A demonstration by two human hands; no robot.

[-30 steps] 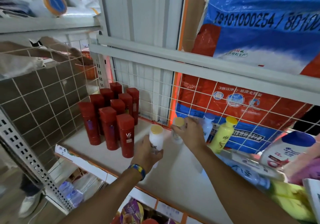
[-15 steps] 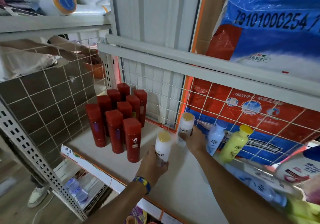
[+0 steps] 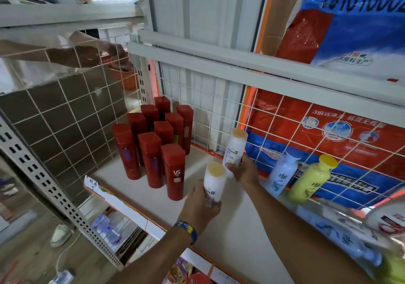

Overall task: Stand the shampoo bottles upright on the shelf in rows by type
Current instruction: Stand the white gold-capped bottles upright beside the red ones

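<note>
Several red VS shampoo bottles point(image 3: 173, 172) stand upright in rows at the left of the white shelf point(image 3: 241, 222). My left hand point(image 3: 200, 204) grips a white Pantene bottle with a yellow cap point(image 3: 213, 180) just right of the front red bottle. My right hand point(image 3: 243, 172) holds a second white Pantene bottle point(image 3: 235, 147) behind it, near the wire back. A pale blue bottle point(image 3: 282, 174) and a yellow-green bottle point(image 3: 311, 178) lean against the wire grid to the right.
More bottles lie in a heap point(image 3: 372, 240) at the shelf's right end. A wire grid point(image 3: 219, 126) backs the shelf, with a detergent bag point(image 3: 328, 130) behind it. Another person's arm point(image 3: 76, 53) reaches across the neighbouring shelf at left.
Both hands have shifted slightly left with their white bottles, toward the red rows. The right hand's bottle now stands more upright near the wire back.
</note>
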